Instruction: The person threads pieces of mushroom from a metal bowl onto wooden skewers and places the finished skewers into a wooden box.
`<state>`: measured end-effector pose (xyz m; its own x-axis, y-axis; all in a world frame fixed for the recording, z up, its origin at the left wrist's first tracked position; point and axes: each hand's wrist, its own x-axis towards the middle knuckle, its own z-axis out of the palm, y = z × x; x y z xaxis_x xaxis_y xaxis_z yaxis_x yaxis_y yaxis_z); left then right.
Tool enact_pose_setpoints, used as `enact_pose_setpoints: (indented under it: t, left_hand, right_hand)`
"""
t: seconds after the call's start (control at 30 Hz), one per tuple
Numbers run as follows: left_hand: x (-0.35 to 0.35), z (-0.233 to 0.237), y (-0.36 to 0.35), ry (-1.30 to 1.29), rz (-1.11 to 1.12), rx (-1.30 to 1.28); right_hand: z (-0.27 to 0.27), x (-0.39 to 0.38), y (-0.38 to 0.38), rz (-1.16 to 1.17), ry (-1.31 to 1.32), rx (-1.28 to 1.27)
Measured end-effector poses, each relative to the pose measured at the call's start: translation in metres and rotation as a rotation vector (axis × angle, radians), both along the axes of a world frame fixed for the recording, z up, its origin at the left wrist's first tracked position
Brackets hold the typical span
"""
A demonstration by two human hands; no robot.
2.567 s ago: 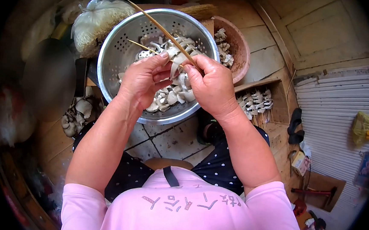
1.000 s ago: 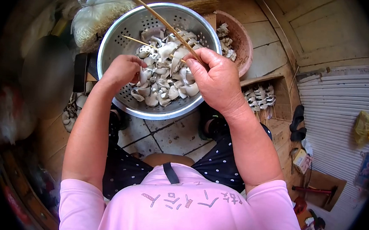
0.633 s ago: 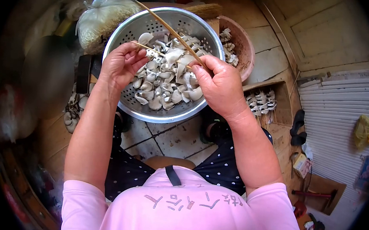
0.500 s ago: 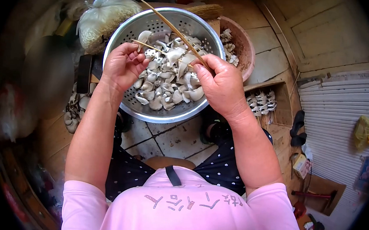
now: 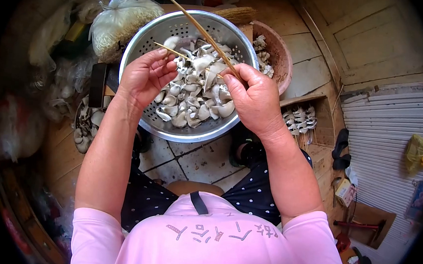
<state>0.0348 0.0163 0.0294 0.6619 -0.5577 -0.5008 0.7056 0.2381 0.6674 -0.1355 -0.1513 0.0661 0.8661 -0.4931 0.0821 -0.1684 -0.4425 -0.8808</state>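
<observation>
My left hand [image 5: 148, 77] is over the left side of a metal colander [image 5: 133, 108], its thumb and fingertips pinching a pale oyster mushroom piece [image 5: 171, 41]. Right beside them is the pointed end of a thin bamboo skewer [image 5: 170, 49]. That skewer runs across to my right hand [image 5: 254, 93] and carries mushroom pieces [image 5: 202, 61] along its middle. My right hand also grips a bundle of bamboo skewers [image 5: 199, 27] pointing up and left. Below both hands, many torn grey-white oyster mushrooms [image 5: 190, 101] lie in the colander.
A pink basin [image 5: 286, 63] with mushroom scraps stands behind right. Threaded mushroom skewers [image 5: 299, 119] lie in a cardboard box [image 5: 326, 121] at right. A filled plastic bag [image 5: 118, 25] sits back left, above more mushrooms [image 5: 83, 130]. A straw broom [image 5: 237, 13] lies behind.
My left hand has shifted slightly right with the mushroom piece, bringing it closer to the skewer's tip. My right hand is nearly still, with the skewer bundle tilted slightly differently.
</observation>
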Motion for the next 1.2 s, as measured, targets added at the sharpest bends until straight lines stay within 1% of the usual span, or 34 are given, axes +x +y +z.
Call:
enact_pose_setpoints:
  t: [0.03, 0.1, 0.2, 0.47, 0.53, 0.63, 0.67, 0.7, 0.77, 0.8, 0.93, 1.0, 1.13, 1.2]
  left_hand:
    - [0.002, -0.001, 0.0, 0.0, 0.0, 0.0]
    - [0.01, -0.005, 0.002, 0.045, 0.134, -0.03]
    - [0.017, -0.005, 0.007, 0.054, 0.205, -0.019]
    - [0.019, -0.002, 0.01, 0.042, 0.206, -0.039]
    - [0.016, 0.001, 0.008, -0.025, 0.198, 0.027]
    - [0.01, 0.003, 0.005, -0.01, 0.188, 0.064]
    - [0.008, 0.004, 0.005, -0.009, 0.188, 0.064]
    - [0.006, 0.004, 0.005, 0.006, 0.156, 0.053]
    - [0.0, 0.006, 0.005, 0.057, 0.087, 0.025]
    - [-0.005, 0.007, 0.003, 0.058, 0.086, 0.025]
    - [-0.034, 0.012, -0.011, 0.07, -0.076, 0.141]
    - [-0.039, 0.01, -0.013, 0.075, -0.044, 0.119]
    - [-0.037, 0.009, -0.013, 0.059, -0.062, 0.099]
    - [-0.039, 0.016, -0.014, 0.031, -0.042, 0.116]
  right_hand:
    - [0.0, 0.0, 0.0, 0.0, 0.0, 0.0]
    - [0.001, -0.001, 0.001, -0.009, -0.016, 0.019]
    - [0.0, -0.003, 0.0, 0.025, 0.01, -0.014]
    - [0.0, -0.003, 0.0, 0.035, 0.013, -0.029]
    - [0.0, -0.004, 0.0, 0.034, 0.005, -0.029]
    - [0.0, -0.004, 0.001, 0.032, 0.006, -0.075]
    - [-0.001, -0.005, 0.001, 0.037, -0.016, -0.132]
    - [-0.001, -0.005, 0.001, 0.042, -0.038, -0.188]
    - [-0.001, -0.005, 0.003, 0.042, -0.059, -0.191]
    - [-0.001, -0.004, 0.004, 0.042, -0.081, -0.194]
    - [-0.005, 0.0, 0.009, 0.045, -0.078, -0.271]
    - [-0.008, 0.001, 0.01, 0.053, -0.088, -0.364]
    - [-0.006, 0.002, 0.01, 0.048, -0.057, -0.352]
    - [-0.003, 0.001, 0.01, 0.028, -0.021, -0.269]
